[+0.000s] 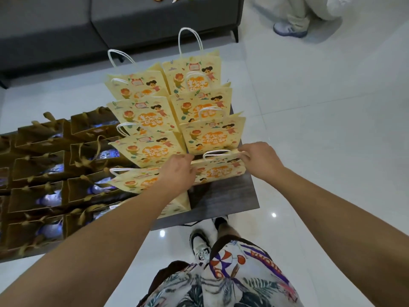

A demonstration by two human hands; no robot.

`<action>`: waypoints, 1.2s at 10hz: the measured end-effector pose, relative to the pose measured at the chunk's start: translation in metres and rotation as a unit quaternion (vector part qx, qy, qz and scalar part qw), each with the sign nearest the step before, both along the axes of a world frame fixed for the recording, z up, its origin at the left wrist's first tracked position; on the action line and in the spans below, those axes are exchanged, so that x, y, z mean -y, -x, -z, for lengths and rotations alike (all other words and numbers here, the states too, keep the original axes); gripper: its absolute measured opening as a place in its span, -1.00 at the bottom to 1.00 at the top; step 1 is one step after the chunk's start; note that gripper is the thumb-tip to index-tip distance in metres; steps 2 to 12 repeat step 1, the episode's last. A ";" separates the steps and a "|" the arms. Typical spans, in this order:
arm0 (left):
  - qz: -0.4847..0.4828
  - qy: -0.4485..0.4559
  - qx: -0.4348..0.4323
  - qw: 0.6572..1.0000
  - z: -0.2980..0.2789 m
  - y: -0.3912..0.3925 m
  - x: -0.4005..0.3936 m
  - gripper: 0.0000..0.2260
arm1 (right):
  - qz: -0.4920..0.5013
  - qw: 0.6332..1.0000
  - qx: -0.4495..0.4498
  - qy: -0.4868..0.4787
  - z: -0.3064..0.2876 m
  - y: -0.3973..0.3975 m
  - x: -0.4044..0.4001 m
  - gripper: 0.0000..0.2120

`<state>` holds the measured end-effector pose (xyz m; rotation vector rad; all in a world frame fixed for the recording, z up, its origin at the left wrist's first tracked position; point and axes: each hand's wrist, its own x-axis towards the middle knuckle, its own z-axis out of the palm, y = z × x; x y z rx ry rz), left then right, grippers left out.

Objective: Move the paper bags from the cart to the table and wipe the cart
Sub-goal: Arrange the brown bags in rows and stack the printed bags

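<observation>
Hands pinch the top corners of the nearest yellow bag (218, 170) at frame centre on the dark table (223, 199), left hand (177, 171) and right hand (259, 158) at either end; thin paper looks light and creasable, so its stiff rim or white handle suits best.

Yellow paper bags (212, 134) on the table (223, 199): orange blob w/ white characters, too stylised to read. Shorts (247, 273) below table edge: purple letters, approx "…ALOHA", partly cut off.
</observation>
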<state>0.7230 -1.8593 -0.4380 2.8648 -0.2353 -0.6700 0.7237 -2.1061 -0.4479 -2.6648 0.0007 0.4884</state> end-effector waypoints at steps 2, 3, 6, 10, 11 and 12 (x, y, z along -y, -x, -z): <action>0.007 0.006 0.017 1.000 -0.019 0.010 -0.007 -0.61 | 0.016 0.999 0.040 -0.009 -0.019 0.012 0.001 -0.72; 0.007 0.006 0.017 1.000 -0.019 0.010 -0.007 -0.61 | 0.016 0.999 0.040 -0.009 -0.019 0.012 0.001 -0.72; 0.007 0.006 0.017 1.000 -0.019 0.010 -0.007 -0.61 | 0.016 0.999 0.040 -0.009 -0.019 0.012 0.001 -0.72; 0.007 0.006 0.017 1.000 -0.019 0.010 -0.007 -0.61 | 0.016 0.999 0.040 -0.009 -0.019 0.012 0.001 -0.72; 0.007 0.006 0.017 1.000 -0.019 0.010 -0.007 -0.61 | 0.016 0.999 0.040 -0.009 -0.019 0.012 0.001 -0.72; 0.007 0.006 0.017 1.000 -0.019 0.010 -0.007 -0.61 | 0.016 0.999 0.040 -0.009 -0.019 0.012 0.001 -0.72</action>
